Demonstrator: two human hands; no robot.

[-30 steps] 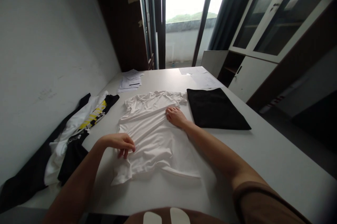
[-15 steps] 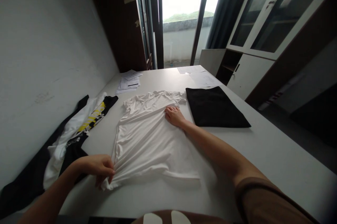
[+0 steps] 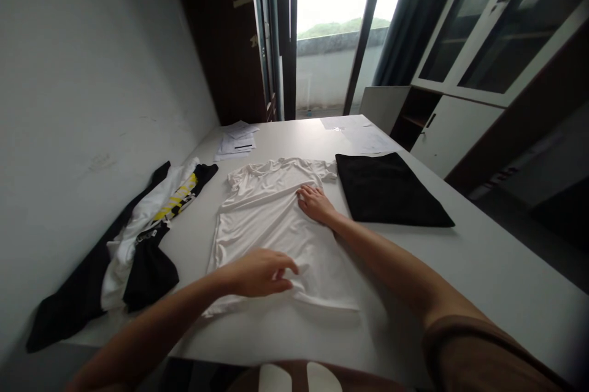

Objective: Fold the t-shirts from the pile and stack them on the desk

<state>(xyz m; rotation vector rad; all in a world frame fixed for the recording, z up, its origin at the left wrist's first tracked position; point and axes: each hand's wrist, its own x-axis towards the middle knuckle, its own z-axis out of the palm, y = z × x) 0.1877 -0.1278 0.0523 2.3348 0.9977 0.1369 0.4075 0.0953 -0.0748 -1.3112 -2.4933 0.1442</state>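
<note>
White shirt [image 3: 271,220] under both flat hands

One head-worn camera looks forward and down from the near edge of the pale rectangular table [image 3: 460,269], close above it, facing the far bright glass door [image 3: 331,30].

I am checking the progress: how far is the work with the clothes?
Done: a folded black garment lies flat. In hand: the white t-shirt is spread out, right hand pressing it, left hand on its lower part. Left: the heap of black, white and yellow clothes.
</note>
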